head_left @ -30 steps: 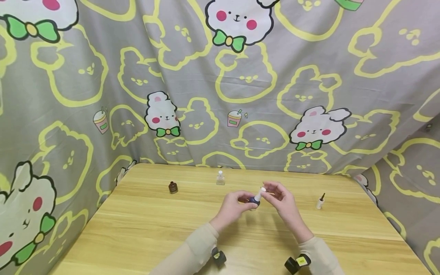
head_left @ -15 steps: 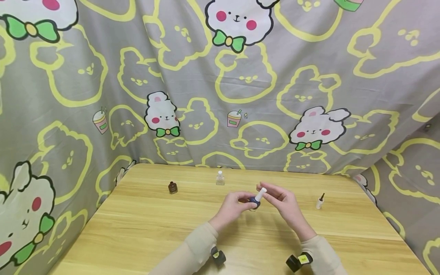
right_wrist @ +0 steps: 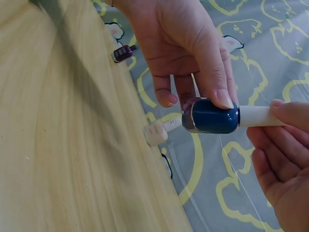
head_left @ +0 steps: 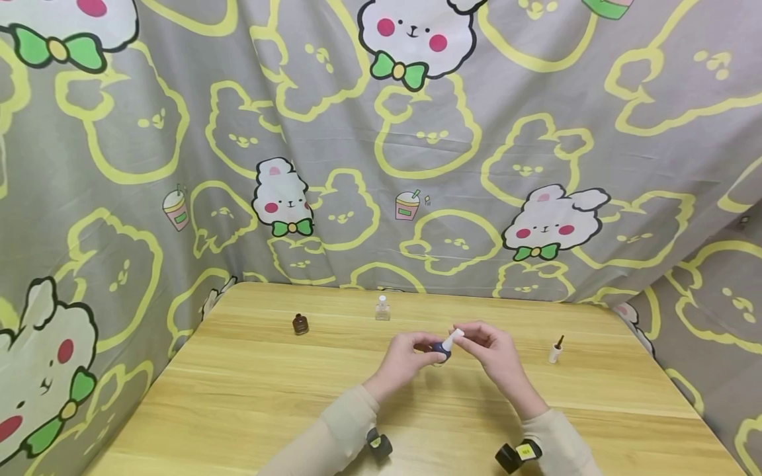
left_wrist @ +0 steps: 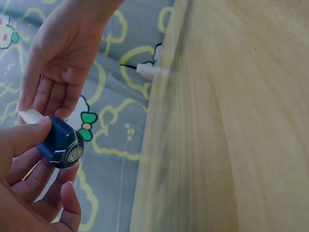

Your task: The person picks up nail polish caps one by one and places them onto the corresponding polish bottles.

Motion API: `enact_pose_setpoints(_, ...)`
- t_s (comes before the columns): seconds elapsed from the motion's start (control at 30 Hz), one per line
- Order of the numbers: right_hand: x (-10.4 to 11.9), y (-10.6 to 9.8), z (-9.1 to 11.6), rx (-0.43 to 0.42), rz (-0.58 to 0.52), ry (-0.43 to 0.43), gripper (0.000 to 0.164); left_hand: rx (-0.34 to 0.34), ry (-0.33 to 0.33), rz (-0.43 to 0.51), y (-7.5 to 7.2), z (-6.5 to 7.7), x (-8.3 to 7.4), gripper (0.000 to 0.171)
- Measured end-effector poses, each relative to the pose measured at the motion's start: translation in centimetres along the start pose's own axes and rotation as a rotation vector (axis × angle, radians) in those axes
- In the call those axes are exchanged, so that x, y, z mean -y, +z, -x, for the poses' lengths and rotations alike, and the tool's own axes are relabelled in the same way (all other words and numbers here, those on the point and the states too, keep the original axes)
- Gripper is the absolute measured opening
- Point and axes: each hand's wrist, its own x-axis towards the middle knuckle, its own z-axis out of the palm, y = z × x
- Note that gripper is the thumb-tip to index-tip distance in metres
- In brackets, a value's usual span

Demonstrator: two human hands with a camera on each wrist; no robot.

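Between the two hands, above the table, a dark blue nail polish bottle (right_wrist: 212,116) with a long white cap (right_wrist: 256,116) is held tilted. My left hand (head_left: 405,360) pinches the glass body between thumb and fingers. At the other end, my right hand (head_left: 495,349) has its thumb and fingers on the tip of the cap. The cap sits against the bottle's neck in the right wrist view. A round label shows on the bottle's base in the left wrist view.
A dark red polish bottle (head_left: 300,324) without its white cap stands at the left of the wooden table (head_left: 268,396). Farther back is a clear bottle (head_left: 382,309) with a white cap. On the right, a white cap (head_left: 555,354) stands with its dark brush upward. A patterned curtain (head_left: 333,145) surrounds the table.
My right hand's fingers spread off the cap half a second ago and now close on its tip again. The left hand keeps its hold on the bottle, almost unmoved.
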Motion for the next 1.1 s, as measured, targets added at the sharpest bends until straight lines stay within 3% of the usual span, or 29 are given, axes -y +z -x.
enact_pose_setpoints(0.3,-0.4,0.6,0.1,-0.12,0.023,0.025,0.019,-0.016,0.011,-0.01,0.3,0.4,-0.1,0.022)
enact_pose_setpoints(0.57,-0.3,0.8,0.1,-0.158,0.045,0.061,0.022,-0.026,0.022,-0.003,0.4,0.5,-0.4,0.021)
enact_pose_setpoints(0.77,-0.1,0.4,-0.2,-0.1,0.028,0.056,0.025,-0.031,0.015,0.018,0.3,0.4,-0.4,0.022)
enact_pose_setpoints(1.1,0.0,-0.6,-0.1,0.093,-0.023,-0.036,0.04,-0.034,0.005,0.037,0.1,0.2,-0.1,0.026)
